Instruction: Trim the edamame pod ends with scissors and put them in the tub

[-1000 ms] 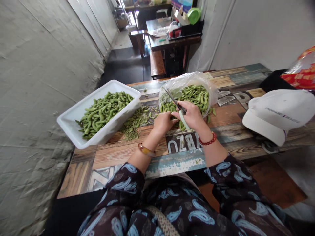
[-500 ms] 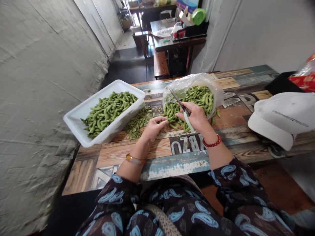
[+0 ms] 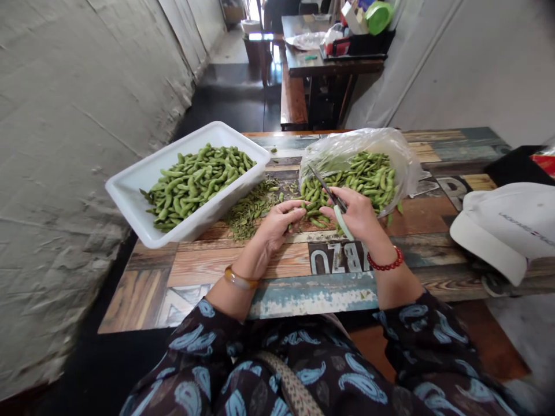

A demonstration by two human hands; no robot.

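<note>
My left hand point(image 3: 280, 224) is closed in a pinch at the near edge of the loose green pods, its fingertips on a green pod. In my right hand point(image 3: 356, 212) are scissors point(image 3: 342, 222) with pale green handles, their blades pointing up and left over the pods. A clear plastic bag point(image 3: 407, 153) lies open behind my hands, with many green pods point(image 3: 375, 173) spilling from its mouth. To the left, a white tub point(image 3: 124, 185) holds a heap of green pods point(image 3: 195, 182). Small green trimmings point(image 3: 249, 214) lie between the tub and my left hand.
A white cap point(image 3: 498, 225) rests at the right of the patterned wooden table point(image 3: 277, 260), near a black object point(image 3: 511, 167). A rough wall point(image 3: 56, 144) runs along the left. Beyond stands another table point(image 3: 303, 58) with a black tray and a bench.
The camera view has shifted, so the table's contents appear slightly moved. My left hand stays pinched near the pods, and my right hand still has the scissors.
</note>
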